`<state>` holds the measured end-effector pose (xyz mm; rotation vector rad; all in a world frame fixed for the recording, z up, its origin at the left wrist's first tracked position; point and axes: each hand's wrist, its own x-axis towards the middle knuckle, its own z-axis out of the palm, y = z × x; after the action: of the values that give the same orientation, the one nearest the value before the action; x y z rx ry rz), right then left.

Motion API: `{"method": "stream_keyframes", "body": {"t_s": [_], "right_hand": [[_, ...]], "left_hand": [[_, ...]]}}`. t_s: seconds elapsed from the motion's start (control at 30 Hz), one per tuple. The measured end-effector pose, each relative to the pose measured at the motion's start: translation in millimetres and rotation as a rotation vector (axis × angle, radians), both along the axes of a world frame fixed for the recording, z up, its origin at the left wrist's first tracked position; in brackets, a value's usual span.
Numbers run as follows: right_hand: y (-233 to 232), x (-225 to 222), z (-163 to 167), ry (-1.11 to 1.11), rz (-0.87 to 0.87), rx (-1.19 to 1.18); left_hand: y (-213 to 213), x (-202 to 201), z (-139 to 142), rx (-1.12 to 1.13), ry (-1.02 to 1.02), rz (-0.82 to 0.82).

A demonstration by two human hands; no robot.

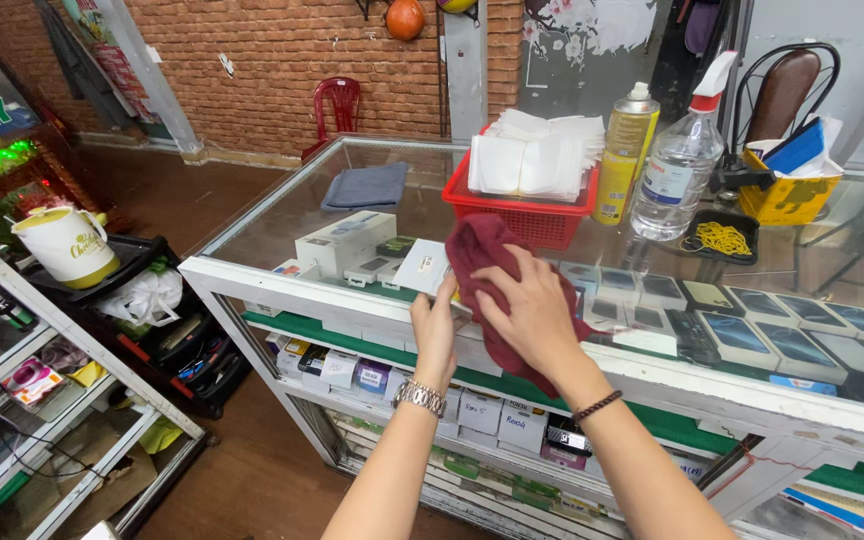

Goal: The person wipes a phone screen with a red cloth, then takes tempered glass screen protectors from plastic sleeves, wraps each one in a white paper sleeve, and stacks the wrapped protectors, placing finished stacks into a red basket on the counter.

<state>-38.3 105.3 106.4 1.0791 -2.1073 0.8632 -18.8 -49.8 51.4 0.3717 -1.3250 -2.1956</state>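
My right hand (530, 311) presses a dark red cloth (482, 258) against a small white box (422, 268), fingers spread over the cloth. My left hand (435, 335) grips the box from below, held up in front of the glass display counter (282, 280). A metal watch sits on my left wrist and a dark bead bracelet on my right. Much of the box is hidden behind the cloth and my hands.
On the counter stand a red basket (524, 218) of white packets, a yellow spray can (628, 152), a clear spray bottle (680, 160), a folded grey cloth (366, 186) and a yellow box (788, 196). Phones and boxes fill the case. A white shelf with a mug (64, 246) stands left.
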Motion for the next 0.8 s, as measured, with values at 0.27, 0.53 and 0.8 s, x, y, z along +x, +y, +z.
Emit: {"method": "stream_keyframes", "body": {"t_s": [0.27, 0.53, 0.8], "right_hand": [[80, 8, 2, -0.251, -0.217, -0.228], [65, 17, -11, 0.031, -0.036, -0.001], [20, 1, -38, -0.597, 0.275, -0.355]], "left_hand": [[5, 12, -5, -0.048, -0.121, 0.016], [14, 14, -12, -0.101, 0.139, -0.087], [-32, 46, -1, -0.219, 0.165, -0.243]]}}
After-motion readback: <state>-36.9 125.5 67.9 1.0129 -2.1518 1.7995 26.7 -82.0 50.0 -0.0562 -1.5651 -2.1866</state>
